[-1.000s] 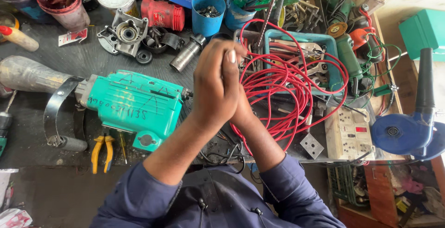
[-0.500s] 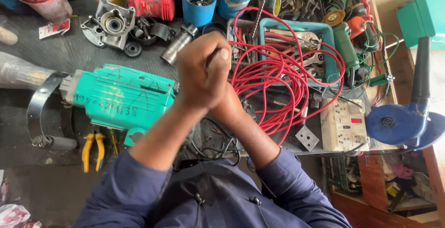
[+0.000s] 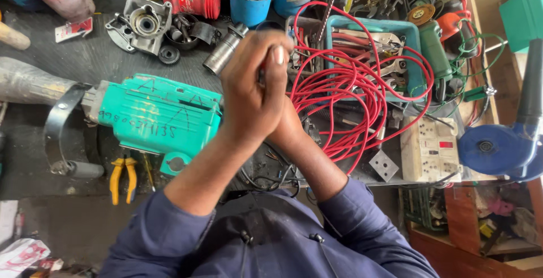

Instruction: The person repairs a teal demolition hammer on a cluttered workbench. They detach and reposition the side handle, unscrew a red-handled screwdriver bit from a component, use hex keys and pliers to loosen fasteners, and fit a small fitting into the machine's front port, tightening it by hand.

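At the centre of the frame we see our left hand (image 3: 249, 94) closed over the right hand (image 3: 285, 125). We cannot tell what they grip. The red wire coil (image 3: 362, 94) lies just right of them, the teal power tool (image 3: 155, 117) on the surface at left.

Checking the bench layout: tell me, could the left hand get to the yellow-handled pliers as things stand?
Probably yes: the yellow-handled pliers lie uncovered below the teal tool body, nothing over them. But the left hand is clasped against the right hand.

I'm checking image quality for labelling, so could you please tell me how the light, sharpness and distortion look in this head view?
Head view: even daylight, soft shadows, no harsh glare; the clasped left hand and right hand are sharp, as are the red wire coil and teal tool housing; the edges bow slightly from the wide lens.
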Demonstrator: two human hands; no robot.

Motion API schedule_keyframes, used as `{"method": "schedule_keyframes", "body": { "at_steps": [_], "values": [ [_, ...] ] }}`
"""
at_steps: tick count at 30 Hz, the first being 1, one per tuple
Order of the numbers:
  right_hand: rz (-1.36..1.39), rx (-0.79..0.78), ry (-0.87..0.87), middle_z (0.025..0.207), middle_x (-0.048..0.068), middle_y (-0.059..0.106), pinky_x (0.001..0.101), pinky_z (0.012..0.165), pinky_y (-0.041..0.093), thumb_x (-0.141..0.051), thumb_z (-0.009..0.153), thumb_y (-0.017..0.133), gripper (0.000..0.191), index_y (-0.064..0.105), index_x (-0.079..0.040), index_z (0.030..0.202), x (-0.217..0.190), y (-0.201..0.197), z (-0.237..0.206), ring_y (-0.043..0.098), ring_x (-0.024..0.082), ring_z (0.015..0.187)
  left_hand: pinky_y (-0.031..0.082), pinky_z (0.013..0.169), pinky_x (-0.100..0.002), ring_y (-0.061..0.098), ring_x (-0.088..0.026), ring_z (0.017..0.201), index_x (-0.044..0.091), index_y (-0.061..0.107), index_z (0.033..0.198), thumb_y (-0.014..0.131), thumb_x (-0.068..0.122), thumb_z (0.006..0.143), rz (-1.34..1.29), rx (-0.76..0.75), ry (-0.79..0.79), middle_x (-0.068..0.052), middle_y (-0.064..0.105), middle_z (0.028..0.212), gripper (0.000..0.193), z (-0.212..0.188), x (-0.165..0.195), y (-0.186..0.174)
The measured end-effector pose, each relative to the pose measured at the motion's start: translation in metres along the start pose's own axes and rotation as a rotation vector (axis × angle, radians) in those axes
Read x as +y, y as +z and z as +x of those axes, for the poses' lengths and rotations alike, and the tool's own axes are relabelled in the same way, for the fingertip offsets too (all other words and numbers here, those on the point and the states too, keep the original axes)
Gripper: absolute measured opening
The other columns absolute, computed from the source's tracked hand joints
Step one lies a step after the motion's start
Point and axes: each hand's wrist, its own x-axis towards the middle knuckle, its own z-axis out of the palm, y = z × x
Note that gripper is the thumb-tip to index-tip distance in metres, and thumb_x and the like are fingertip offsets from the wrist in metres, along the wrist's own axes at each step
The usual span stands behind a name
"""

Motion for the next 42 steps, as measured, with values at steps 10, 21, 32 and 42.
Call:
{"method": "schedule_keyframes", "body": {
  "at_steps": [10, 21, 32, 42],
  "values": [
    [-0.144, 0.018, 0.200, 0.103, 0.024, 0.072, 0.0461, 0.081, 0.056, -0.007, 0.088, 0.065, 0.027, 0.065, 0.003, 0.113, -0.006, 0.003, -0.004, 0.072, 0.040, 0.104, 0.042, 0.054, -0.030, 0.054, -0.012, 0.056, 0.002, 0.061, 0.083, 0.059, 0.022, 0.106, -0.196, -0.244, -0.176, -0.004, 0.055, 0.064, 0.032, 0.002, -0.046, -0.001],
    [-0.129, 0.241, 0.056, 0.109, 0.020, 0.067, 0.0444, 0.090, 0.056, -0.001, 0.090, 0.069, 0.024, 0.061, 0.000, 0.112, 0.010, 0.017, -0.018, 0.069, 0.037, 0.105, 0.045, 0.064, -0.029, 0.061, -0.012, 0.069, 0.004, 0.062, 0.096, 0.056, 0.031, 0.110, -0.315, -0.509, -0.114, -0.004, 0.065, 0.081, 0.031, -0.024, -0.076, -0.023],
    [0.345, 0.245, 0.862, 0.104, 0.013, 0.067, 0.0295, 0.069, 0.057, -0.028, 0.083, 0.084, 0.070, 0.043, 0.001, 0.132, -0.022, 0.091, -0.046, 0.068, 0.015, 0.081, 0.045, 0.062, -0.024, 0.054, -0.009, 0.069, 0.000, 0.054, 0.114, 0.053, 0.019, 0.120, -0.481, -0.109, -0.351, -0.004, 0.063, 0.097, 0.020, -0.051, -0.043, -0.134],
    [0.170, 0.341, 0.979, 0.076, 0.008, 0.068, 0.0311, 0.038, 0.052, -0.025, 0.081, 0.082, 0.048, 0.054, 0.000, 0.111, -0.036, 0.116, -0.025, 0.062, 0.013, 0.048, 0.052, 0.072, -0.023, 0.059, -0.006, 0.064, -0.003, 0.065, 0.107, 0.062, 0.013, 0.112, 0.081, -0.203, -0.572, -0.004, 0.064, 0.076, 0.016, -0.108, 0.010, -0.360]
  ]
}}
